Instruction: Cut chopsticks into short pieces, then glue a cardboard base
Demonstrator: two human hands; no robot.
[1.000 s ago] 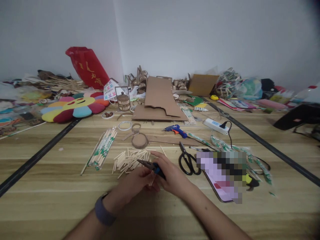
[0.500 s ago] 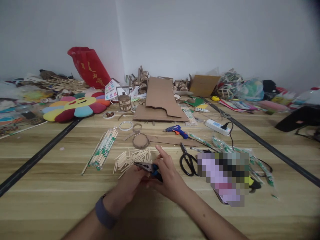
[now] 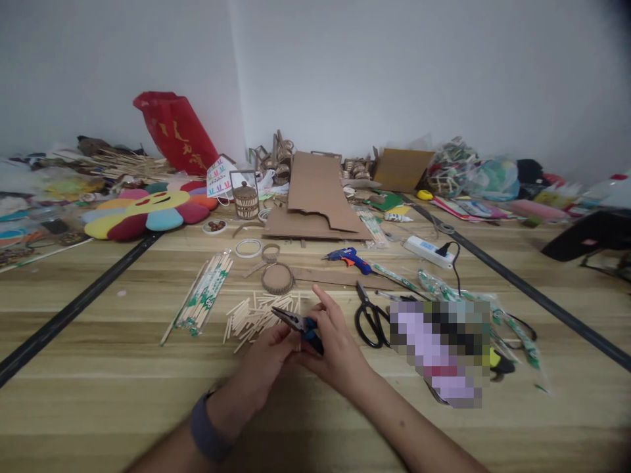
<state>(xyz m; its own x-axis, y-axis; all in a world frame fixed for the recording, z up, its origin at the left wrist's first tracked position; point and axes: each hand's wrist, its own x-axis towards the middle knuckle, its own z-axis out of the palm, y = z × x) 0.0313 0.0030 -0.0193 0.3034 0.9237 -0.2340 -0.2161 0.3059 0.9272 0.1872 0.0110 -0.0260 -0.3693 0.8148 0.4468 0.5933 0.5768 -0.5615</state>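
Blue-handled pliers (image 3: 293, 320) are held in my right hand (image 3: 335, 338), their jaws pointing up and to the left. My right index finger stretches away from the handles. Just below the jaws, my left hand (image 3: 266, 358) is closed with its fingertips pinched, close to my right fingers; what it holds is too small to make out. Behind my hands lies a loose heap of short wooden sticks (image 3: 246, 320). Beyond the heap sits a round cardboard disc with a ridged rim (image 3: 277, 278).
Packaged sticks (image 3: 207, 295) lie left. A blue glue gun (image 3: 348, 257), black scissors (image 3: 369, 322) and a power strip (image 3: 428, 251) are to the right. Cardboard sheets (image 3: 318, 190), a lidded basket (image 3: 246, 200) and a flower cushion (image 3: 152, 210) stand or lie further back.
The pliers have shifted slightly right, and their jaws have tilted to point more upward. Both hands have moved a little, with my right index finger slightly further right.
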